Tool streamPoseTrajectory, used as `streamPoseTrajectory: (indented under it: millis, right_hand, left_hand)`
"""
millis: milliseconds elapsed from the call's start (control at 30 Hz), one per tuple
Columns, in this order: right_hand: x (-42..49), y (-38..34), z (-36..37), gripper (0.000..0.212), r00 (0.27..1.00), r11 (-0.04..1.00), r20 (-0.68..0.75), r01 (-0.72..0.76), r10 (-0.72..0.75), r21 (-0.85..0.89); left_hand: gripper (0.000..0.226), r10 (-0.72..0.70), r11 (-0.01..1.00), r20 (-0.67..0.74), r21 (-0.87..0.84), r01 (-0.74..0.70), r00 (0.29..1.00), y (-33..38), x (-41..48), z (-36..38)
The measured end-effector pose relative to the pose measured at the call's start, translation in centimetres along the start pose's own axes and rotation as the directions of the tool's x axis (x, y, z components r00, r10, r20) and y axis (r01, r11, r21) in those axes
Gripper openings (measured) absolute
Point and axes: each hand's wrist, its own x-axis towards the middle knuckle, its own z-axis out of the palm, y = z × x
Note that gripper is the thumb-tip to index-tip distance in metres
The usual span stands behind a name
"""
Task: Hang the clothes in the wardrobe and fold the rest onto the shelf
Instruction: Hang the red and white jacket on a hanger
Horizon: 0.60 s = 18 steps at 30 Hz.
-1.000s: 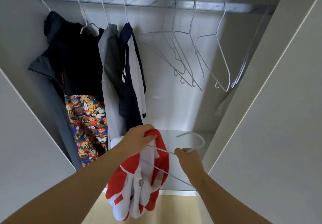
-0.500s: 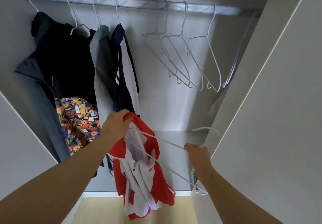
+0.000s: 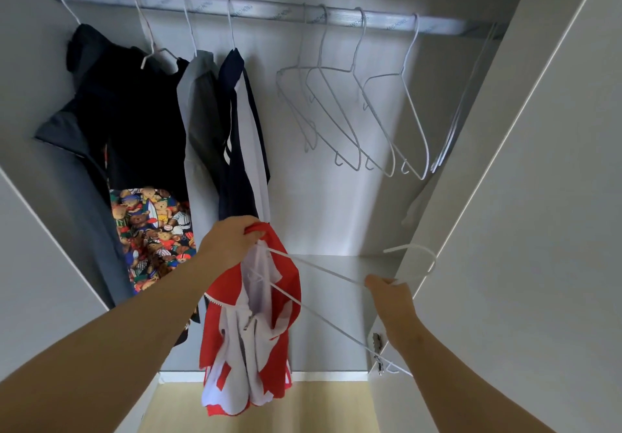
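left hand fingers pinch the red-and-white garment; right hand fingers grip the white hanger

Both my bare forearms reach up and forward. My left hand curls its fingers around the top of the red garment (back of the hand toward me). My right hand, set lower, pinches the white hanger at its neck.
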Motion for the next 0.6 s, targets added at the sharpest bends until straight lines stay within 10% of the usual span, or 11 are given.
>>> streamPoseTrajectory:
  millis: [467,600]
  right_hand:
    - [-1.7,-1.3,5.6,0.036,0.974,0.994,0.228,0.011,0.014,-0.111]
    - [-1.5,-2.8,5.5,0.040,0.981,0.997,0.187,0.064,-0.056,-0.035]
  left_hand:
    - [0.015,0.261,0.942,0.256,-0.277,-0.188,0.931,4.1,-3.5,2.2]
    - [0.027,0.402,0.856,0.311,0.207,-0.474,0.861,3.8,-3.4,0.7]
